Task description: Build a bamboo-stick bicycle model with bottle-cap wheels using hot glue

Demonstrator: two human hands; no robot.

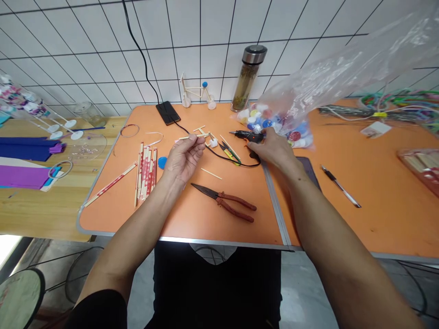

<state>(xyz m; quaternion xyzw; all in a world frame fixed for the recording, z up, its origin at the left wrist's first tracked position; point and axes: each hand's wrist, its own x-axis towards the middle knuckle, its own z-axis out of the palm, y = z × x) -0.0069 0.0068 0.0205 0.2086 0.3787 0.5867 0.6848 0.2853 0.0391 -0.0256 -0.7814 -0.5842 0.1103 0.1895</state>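
Observation:
My left hand (187, 155) is closed, its thumb and fingers pinching a small piece of light wooden sticks (202, 135) above the table. Beside it lie a white plastic bit (213, 142) and a loose short stick (211, 173). My right hand (272, 148) has its fingers round the handle of a black hot glue gun (246, 135), whose nozzle points left and whose cord runs across the table. Thread snips (229, 154) with yellow and green lie just left of the gun. Needle-nose pliers (222, 201) with red handles rest nearer to me.
Paper-wrapped chopsticks (147, 171) and a blue cap (162, 162) lie at left. Behind stand a phone (168, 113), a stick model with wheels (197, 93) and a tea bottle (249, 77). A plastic bag of bottle caps (274, 121) and a pen (339, 186) are at right.

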